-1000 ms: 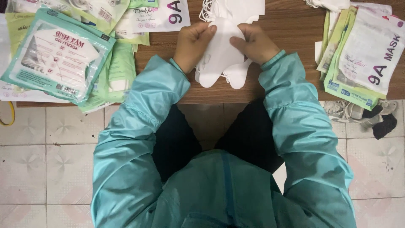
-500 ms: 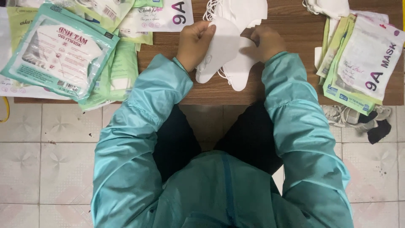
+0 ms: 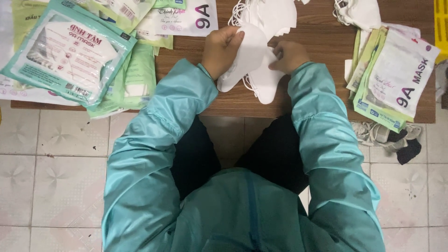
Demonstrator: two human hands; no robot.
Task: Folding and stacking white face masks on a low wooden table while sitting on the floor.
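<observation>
My left hand [image 3: 223, 49] pinches the upper edge of a folded white face mask [image 3: 247, 58] over the wooden table [image 3: 322, 42]. My right hand [image 3: 289, 55] grips a second white mask [image 3: 267, 81] that lies partly under the first, its ear loops dangling near the table edge. Just beyond both hands sits a stack of loose white masks [image 3: 273, 14]. Both arms wear teal sleeves.
Piles of flat printed mask pouches lie at the left [image 3: 70, 51] and at the right [image 3: 396, 74] of the table. More white masks [image 3: 359, 11] sit at the top right. Dark and white cloth scraps [image 3: 396, 137] lie on the tiled floor [image 3: 51, 177] below.
Both hands have shifted the two masks slightly; the left hand's mask now lies further over the right hand's mask. The view has drifted a little.
</observation>
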